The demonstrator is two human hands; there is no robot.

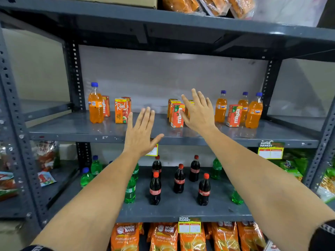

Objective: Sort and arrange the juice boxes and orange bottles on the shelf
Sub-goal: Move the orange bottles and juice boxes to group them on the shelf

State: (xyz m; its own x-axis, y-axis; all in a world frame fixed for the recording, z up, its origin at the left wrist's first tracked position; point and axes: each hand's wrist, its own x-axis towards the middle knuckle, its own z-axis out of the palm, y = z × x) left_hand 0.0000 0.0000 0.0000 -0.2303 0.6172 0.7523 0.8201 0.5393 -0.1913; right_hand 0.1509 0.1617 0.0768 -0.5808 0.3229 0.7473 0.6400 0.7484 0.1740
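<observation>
Both forearms stretch up from the bottom of the view toward the grey metal shelf [76,126]. Left hand [139,134] is spread flat, fingers splayed, grasping nothing, hovering at the shelf's front edge. Right hand [198,113] is open too, palm angled toward a cluster of Maaza juice boxes [176,115] at mid-shelf, just beside the front one, though contact can't be judged. Over on the left, an orange bottle [95,104] stands upright with a Maaza box tucked behind it, and a Real juice box [121,111] stands close by (another carton right behind it). On the right, three Fanta bottles [254,111] stand upright around one more Maaza carton [234,115]. Below, cola bottles [179,179] and green bottles [130,190] dot the next shelf down.
</observation>
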